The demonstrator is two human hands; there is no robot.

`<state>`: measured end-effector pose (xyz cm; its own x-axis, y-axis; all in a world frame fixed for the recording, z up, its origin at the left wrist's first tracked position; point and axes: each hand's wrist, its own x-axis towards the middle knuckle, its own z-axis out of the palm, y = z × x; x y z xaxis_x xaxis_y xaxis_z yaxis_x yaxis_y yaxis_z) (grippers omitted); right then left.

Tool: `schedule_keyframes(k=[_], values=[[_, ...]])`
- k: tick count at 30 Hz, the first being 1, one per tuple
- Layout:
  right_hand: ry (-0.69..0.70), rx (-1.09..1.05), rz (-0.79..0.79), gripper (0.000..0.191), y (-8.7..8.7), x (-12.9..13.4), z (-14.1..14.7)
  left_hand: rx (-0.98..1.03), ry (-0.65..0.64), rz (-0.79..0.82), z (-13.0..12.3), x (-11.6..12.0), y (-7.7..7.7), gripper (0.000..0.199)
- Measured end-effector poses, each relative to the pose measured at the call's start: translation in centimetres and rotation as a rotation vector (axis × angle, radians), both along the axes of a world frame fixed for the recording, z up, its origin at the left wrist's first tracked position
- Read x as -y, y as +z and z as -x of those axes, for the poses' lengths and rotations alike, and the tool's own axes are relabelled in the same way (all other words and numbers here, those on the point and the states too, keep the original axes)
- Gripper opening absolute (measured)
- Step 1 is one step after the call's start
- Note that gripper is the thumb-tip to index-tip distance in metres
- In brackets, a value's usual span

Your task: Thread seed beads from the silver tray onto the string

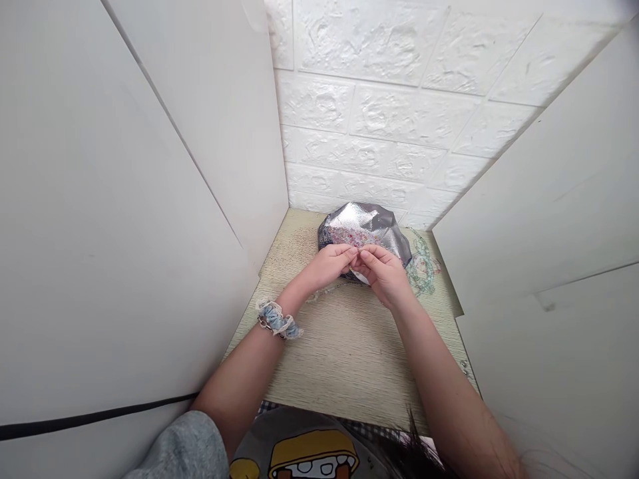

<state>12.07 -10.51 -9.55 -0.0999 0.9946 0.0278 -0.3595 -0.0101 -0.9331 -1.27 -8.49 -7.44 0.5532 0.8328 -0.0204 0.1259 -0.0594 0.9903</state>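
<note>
My left hand (335,261) and my right hand (381,271) meet fingertip to fingertip, each closed in a pinch. Whatever sits between the fingers is too small to make out. Just behind and beneath them lies a silver-lined pouch (382,226), spread open, with many small pink and clear beads (352,237) in it. A thin beaded strand (327,291) lies on the table below my left hand; whether it runs up into the fingers cannot be seen. Strings of pale green beads (423,269) lie in loops to the right of the pouch.
The narrow wooden tabletop (344,352) stands between a white panel on the left (200,199) and one on the right (544,219). A white brick-patterned wall (369,106) closes off the back. A black cable (100,417) crosses at lower left.
</note>
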Motion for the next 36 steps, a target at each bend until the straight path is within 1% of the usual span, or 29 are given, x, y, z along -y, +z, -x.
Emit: schedule_keyframes(k=[7,26,36], values=[[-0.006,-0.004,0.006,0.012,-0.02,0.02,0.06,0.019,0.002,-0.009,-0.06,0.03,-0.02,0.032],[-0.017,0.023,0.011,0.013,0.04,0.09,0.24,-0.054,0.031,-0.061,0.09,-0.02,-0.06,0.034],[0.005,0.017,-0.003,0.01,0.02,0.15,0.29,-0.024,0.035,-0.035,0.06,0.08,0.23,0.032]])
